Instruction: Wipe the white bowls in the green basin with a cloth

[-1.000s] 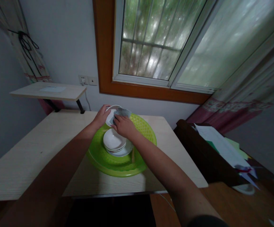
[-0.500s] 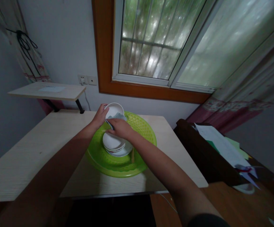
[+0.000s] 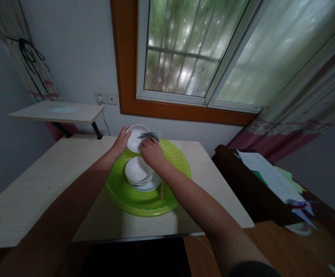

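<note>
My left hand (image 3: 121,141) grips the left rim of a white bowl (image 3: 134,139), which is tilted so its inside faces me. A grey cloth (image 3: 155,135) is in my right hand (image 3: 151,151), whose fingers press it against the bowl's right side. Below them, a stack of white bowls (image 3: 138,170) rests on a white plate (image 3: 155,182) in a round green basin (image 3: 144,211). Wooden chopsticks (image 3: 162,190) lie at the right of the stack, their far ends hidden by my right arm.
The basin stands on a pale wooden table (image 3: 98,227). A small raised shelf (image 3: 54,111) with a paper on it is at the back left. To the right sits a dark brown piece of furniture (image 3: 237,184) with papers on top. A window (image 3: 185,57) is behind.
My right hand with the cloth went from the bowl's right side down to its near rim, then back up to the right side. My left hand keeps the bowl nearly in place.
</note>
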Demonstrator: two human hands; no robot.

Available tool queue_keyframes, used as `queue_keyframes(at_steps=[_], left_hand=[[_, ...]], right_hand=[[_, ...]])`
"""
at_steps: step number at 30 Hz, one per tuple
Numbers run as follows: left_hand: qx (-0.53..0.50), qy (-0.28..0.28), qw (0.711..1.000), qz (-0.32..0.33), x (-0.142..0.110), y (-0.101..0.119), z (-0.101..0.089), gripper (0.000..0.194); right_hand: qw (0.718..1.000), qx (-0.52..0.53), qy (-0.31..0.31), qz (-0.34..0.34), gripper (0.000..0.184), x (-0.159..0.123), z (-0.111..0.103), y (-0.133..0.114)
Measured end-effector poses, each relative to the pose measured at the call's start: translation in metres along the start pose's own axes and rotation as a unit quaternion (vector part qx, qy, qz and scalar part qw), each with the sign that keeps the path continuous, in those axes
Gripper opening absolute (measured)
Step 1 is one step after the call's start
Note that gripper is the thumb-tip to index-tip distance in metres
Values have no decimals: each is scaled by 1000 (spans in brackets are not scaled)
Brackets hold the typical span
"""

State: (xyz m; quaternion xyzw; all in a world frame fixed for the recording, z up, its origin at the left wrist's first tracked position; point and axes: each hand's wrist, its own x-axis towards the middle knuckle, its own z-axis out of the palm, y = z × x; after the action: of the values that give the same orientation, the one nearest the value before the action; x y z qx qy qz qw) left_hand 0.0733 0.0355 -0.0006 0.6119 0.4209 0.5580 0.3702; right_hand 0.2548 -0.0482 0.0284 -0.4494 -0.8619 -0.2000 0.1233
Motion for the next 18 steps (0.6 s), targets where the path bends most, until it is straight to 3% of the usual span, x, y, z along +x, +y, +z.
queue_keyframes(at_steps=[3,7,10,13,18], left_hand=[[17,12,1000,5,-1,1,-1,41],[37,13,999,34,-3,2,-3,42],[51,8,998,48,-5,4,-3,42],[47,0,998,33,-4,3,-2,44],[-12,-12,1000,-4,2,-4,1,52]], right_hand=[[996,69,-39,-35,28,0,3,-6],[978,192,-17,-78,60,1,11,-9],[965,247,-5,-86,68,2,15,-8],[975,213,-23,-61,59,3,11,-6],[995,83,-56,-20,28,5,-1,-4]])
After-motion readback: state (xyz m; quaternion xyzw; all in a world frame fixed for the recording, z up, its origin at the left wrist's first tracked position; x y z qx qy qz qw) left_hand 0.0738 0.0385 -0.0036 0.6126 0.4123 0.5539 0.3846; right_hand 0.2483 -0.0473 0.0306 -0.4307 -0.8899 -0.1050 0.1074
